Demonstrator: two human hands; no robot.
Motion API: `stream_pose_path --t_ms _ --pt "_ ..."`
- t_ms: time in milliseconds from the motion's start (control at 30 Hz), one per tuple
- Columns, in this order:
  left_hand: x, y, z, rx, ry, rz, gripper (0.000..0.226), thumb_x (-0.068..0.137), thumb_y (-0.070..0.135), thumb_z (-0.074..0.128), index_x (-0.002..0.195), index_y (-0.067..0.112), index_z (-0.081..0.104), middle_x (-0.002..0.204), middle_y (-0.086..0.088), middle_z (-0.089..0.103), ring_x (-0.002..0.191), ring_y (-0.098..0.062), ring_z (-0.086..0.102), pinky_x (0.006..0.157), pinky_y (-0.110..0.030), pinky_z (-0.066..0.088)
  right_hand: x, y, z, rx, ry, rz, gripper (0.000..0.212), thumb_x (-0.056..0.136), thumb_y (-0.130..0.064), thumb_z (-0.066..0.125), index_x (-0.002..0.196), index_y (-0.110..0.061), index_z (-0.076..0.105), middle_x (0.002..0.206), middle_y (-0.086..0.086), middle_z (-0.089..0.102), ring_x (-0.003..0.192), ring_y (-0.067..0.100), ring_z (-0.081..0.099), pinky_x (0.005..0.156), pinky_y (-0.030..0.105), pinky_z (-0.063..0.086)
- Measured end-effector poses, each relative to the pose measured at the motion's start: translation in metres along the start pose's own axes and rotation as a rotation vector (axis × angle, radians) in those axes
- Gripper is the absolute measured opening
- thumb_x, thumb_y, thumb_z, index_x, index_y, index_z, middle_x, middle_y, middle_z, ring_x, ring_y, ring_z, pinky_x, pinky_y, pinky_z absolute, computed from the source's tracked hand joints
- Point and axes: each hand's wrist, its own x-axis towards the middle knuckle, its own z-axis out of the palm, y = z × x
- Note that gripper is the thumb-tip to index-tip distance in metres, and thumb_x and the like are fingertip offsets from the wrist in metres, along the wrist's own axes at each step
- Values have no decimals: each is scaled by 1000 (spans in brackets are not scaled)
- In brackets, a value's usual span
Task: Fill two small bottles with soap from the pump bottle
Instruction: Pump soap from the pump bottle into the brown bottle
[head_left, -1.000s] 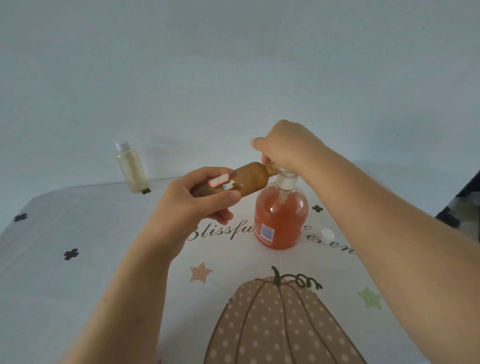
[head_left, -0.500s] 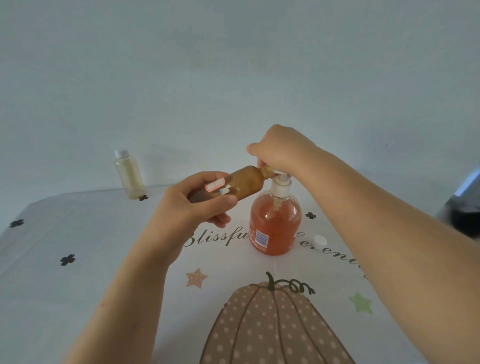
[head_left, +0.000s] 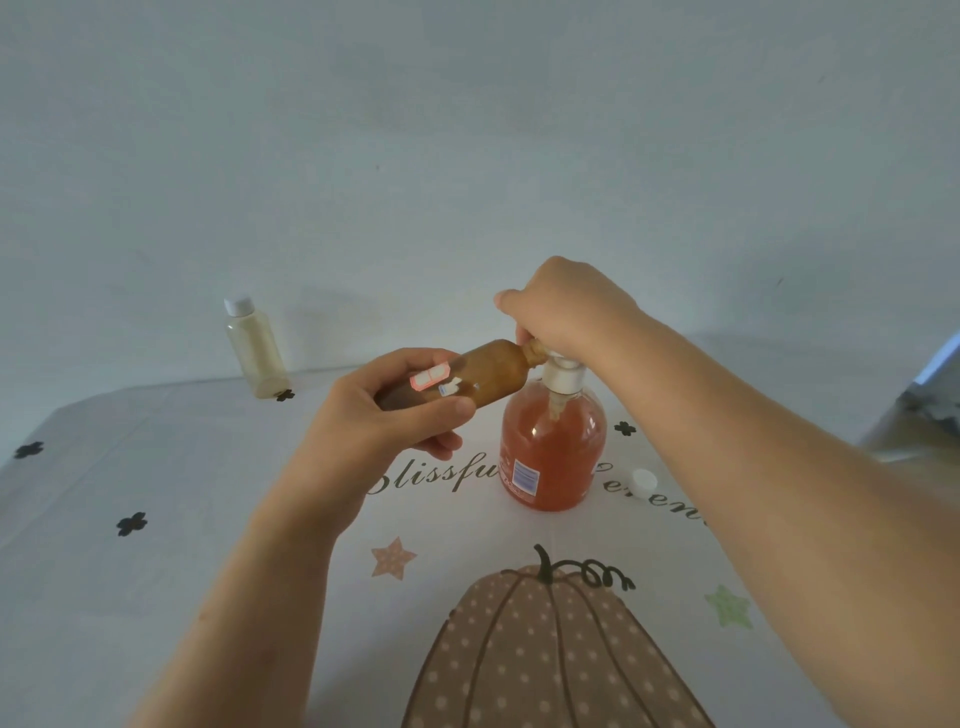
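Holding brown bottle (head_left: 488, 371) to pump (head_left: 563, 376), left hand (head_left: 374, 421)

Left hand (head_left: 395, 415) curled in a sideways grip, right hand (head_left: 566, 306) clenched palm-down just beyond, forearms converging.

1. I see a pale tablecloth (head_left: 156, 597) spread over the table.
2. A dotted pumpkin (head_left: 545, 660) is printed at its near edge.
3. A pink star (head_left: 393, 558) sits left of the pumpkin's stem and a green star (head_left: 730, 606) sits to its right.
4. Cursive lettering (head_left: 431, 478) crosses the middle, partly hidden.
5. Black clover marks (head_left: 131, 523) dot the cloth.
6. A plain wall (head_left: 467, 130) stands behind.
7. I can't make out the blurred thing (head_left: 930, 395) at the far right.
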Motion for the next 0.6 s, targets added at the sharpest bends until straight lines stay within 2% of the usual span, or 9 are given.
stream_pose_path --t_ms 133,233,367,500,600 --pt "-1 3 2 -17 16 15 40 63 17 79 102 15 73 70 -1 68 62 -24 67 65 -30 59 -4 -7 -10 -42 -7 -16 30 94 -28 51 96 -10 75 71 3 65 56 21 55 56 26 39" --pt "-2 4 3 -28 21 24 40 61 20 79 101 17 73 71 -4 67 61 -24 68 64 -29 58 -5 -10 -15 -55 -39 -21 30 96 -26 50 98 -8 74 65 3 60 56 21 55 61 28 43" --pt "-2 4 4 -27 31 21 40 60 20 79 99 19 74 73 -5 69 62 -25 68 65 -31 59 -2 -13 -14 -33 -102 16 31 98 -21 50 106 -3 74 69 7 61 62 23 54 66 30 45" --pt "-2 3 3 -29 34 11 37 62 16 80 99 17 74 73 -4 70 62 -24 68 65 -30 59 1 -10 -8 -46 -83 39 26 96 -23 52 92 -9 73 67 7 62 59 24 55 61 28 43" --pt "0 1 0 -3 19 -7 32 73 3 78 103 14 73 73 -3 70 63 -24 68 66 -31 59 2 -5 0 -33 -50 53 27 93 -25 53 92 -8 75 72 6 66 61 24 56 56 27 38"
